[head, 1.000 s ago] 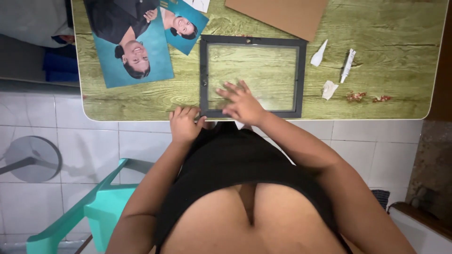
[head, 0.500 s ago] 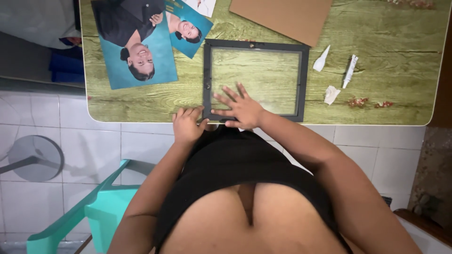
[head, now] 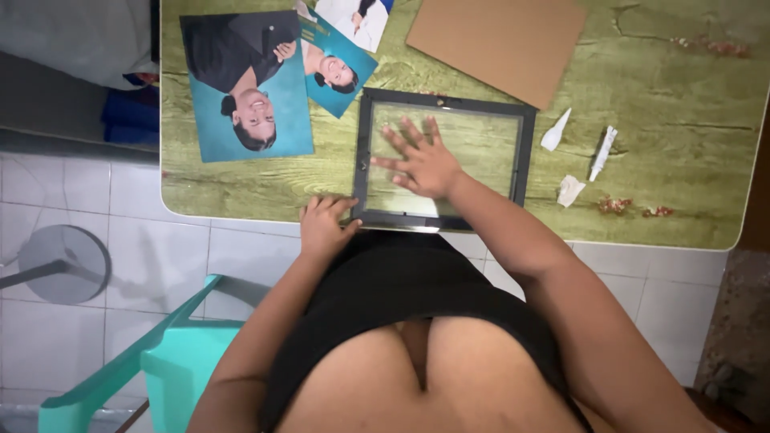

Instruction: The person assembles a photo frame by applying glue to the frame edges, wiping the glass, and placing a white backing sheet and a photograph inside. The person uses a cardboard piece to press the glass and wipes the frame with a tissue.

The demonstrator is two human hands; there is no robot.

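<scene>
Near edge first: left hand sits at the bench edge, fingers curled on the frame's near-left corner — pinching or just bracing it, cannot tell. Frame is dark, rectangular, lying flat on the bench right in front of the person, near side at the bench edge. Right hand lies flat on the pane inside the frame, fingers spread wide, palm down, holding nothing.

Right of the frame: three white paper scraps, apart from it, and a few reddish crumbs near the bench edge.

Left of the frame: large portrait print, blue background, flat on the bench. A smaller print of the same kind lies between it and the frame's far-left corner — overlapping the large one. A third print is cut off at the top.

Far side: brown cardboard sheet, just beyond the frame's far-right corner; touching or not, cannot tell.

Off the bench, lower left: a teal chair on a tiled floor.
</scene>
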